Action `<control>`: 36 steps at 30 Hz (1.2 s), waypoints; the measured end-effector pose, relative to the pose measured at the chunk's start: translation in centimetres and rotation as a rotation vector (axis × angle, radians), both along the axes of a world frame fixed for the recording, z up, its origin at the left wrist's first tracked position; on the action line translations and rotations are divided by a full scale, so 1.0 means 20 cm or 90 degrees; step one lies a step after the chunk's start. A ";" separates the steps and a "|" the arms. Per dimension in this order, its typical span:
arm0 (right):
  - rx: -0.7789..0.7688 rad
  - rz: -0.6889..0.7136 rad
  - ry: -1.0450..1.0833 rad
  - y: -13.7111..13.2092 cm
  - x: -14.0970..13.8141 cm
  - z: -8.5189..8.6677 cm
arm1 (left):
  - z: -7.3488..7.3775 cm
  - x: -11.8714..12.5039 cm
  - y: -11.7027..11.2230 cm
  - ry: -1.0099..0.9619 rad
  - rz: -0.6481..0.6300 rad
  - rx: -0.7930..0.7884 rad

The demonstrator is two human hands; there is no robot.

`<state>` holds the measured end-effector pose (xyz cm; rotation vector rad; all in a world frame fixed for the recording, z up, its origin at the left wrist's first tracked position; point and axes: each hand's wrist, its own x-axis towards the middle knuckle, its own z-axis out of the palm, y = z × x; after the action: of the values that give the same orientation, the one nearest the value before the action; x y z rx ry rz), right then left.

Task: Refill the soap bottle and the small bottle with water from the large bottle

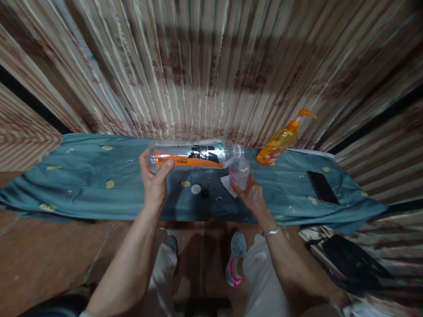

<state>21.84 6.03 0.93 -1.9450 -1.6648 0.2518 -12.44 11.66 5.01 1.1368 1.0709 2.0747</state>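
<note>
My left hand [155,176] is wrapped round the base end of a large clear plastic bottle [194,155] with an orange and silver label. The bottle lies level in the air above the cloth, its uncapped neck pointing right. My right hand [253,193] grips a small clear bottle [243,172] with a pinkish label, held upright. The large bottle's mouth meets the top of the small one; whether they touch, I cannot tell. Below them on the cloth lie a white cap [196,189] and a black cap [205,193]. A white folded tissue [228,186] lies beside the small bottle.
A yellow-orange pump bottle [277,143] stands at the back right of the table. A black phone [322,187] lies on the teal tablecloth [82,171] farther right. Pleated curtains [205,66] hang behind. A dark bag [350,259] sits low on the right.
</note>
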 end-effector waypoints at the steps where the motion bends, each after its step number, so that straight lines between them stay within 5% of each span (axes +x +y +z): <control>1: 0.010 0.005 0.002 0.00 0.00 -0.01 | 0.00 0.00 0.00 0.004 0.001 0.001; 22: -0.032 -0.026 0.005 -0.01 -0.03 0.04 | 0.01 0.00 -0.01 0.000 -0.007 -0.003; 36: 0.000 -0.009 -0.009 0.01 0.01 -0.04 | 0.00 0.00 0.00 0.007 -0.002 0.000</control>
<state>22.11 6.23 0.22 -1.9617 -1.6602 0.2325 -12.50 11.68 4.95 1.1512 1.0730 2.0686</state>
